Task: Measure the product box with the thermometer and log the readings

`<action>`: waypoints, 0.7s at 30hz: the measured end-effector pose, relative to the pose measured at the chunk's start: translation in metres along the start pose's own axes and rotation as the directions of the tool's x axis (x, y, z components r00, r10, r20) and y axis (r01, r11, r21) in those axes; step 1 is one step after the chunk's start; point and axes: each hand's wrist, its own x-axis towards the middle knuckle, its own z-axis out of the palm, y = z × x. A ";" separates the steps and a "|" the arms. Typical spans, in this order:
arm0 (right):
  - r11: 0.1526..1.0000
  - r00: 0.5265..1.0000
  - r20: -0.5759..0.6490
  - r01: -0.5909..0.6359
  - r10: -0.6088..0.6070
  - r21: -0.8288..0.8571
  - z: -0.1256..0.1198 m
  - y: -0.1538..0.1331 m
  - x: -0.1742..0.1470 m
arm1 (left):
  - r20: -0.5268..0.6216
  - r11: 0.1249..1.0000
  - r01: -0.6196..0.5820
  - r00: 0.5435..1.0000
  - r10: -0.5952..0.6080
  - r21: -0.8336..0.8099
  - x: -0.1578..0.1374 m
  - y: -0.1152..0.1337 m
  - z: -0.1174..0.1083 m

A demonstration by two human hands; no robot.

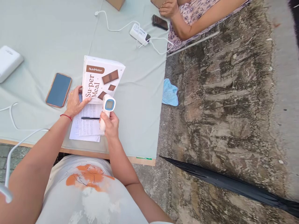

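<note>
My left hand (76,101) grips the lower left side of a white box (109,70) printed "NutriMotion Su-per Meal" with brown chocolate pieces. The box stands tilted above the table. My right hand (111,124) is wrapped round the handle of a white infrared thermometer (109,104) with a blue-rimmed screen; its head overlaps the box's lower right corner in view. Below the box lie printed sheets of paper (85,130), with a black pen (90,118) across them. A phone (59,90) lies left of my left hand.
On the cloth-covered table (140,124) are a white power bank (140,34) with a cable, a dark phone (160,22) and a white device (9,63). A blue cloth (170,92) hangs at the right edge. Another person's arm (198,23) rests at the top. A white cable (14,146) crosses the left.
</note>
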 end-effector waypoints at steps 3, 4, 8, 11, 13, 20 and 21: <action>1.000 1.000 -0.021 0.013 -0.013 -0.015 -0.007 -0.012 -0.008 | -0.004 1.000 -0.005 1.000 0.005 -0.009 0.000 -0.001 0.001; 1.000 1.000 -0.022 0.014 -0.014 -0.017 -0.008 -0.015 -0.009 | -0.006 1.000 -0.011 1.000 0.011 -0.015 0.000 -0.001 0.001; 1.000 0.999 -0.043 0.021 -0.022 -0.015 -0.015 -0.019 -0.015 | -0.003 0.998 -0.053 0.999 0.052 -0.025 0.000 -0.001 0.000; 0.999 0.998 -0.051 0.024 -0.026 -0.046 -0.024 -0.012 -0.015 | 0.013 0.996 -0.079 0.997 0.080 -0.030 0.001 0.000 -0.002; 0.991 0.997 -0.070 0.029 -0.038 -0.133 -0.035 -0.003 -0.011 | 0.027 0.995 -0.091 0.995 0.092 -0.040 0.001 0.000 -0.003; 0.713 0.948 -0.293 -0.119 -0.126 -0.691 -0.089 0.037 0.018 | 0.076 0.990 -0.138 0.988 0.138 0.003 0.003 0.006 -0.007; 0.667 0.944 -0.299 -0.134 -0.138 -0.733 -0.095 0.041 0.020 | 0.083 0.990 -0.139 0.987 0.138 0.010 0.003 0.007 -0.008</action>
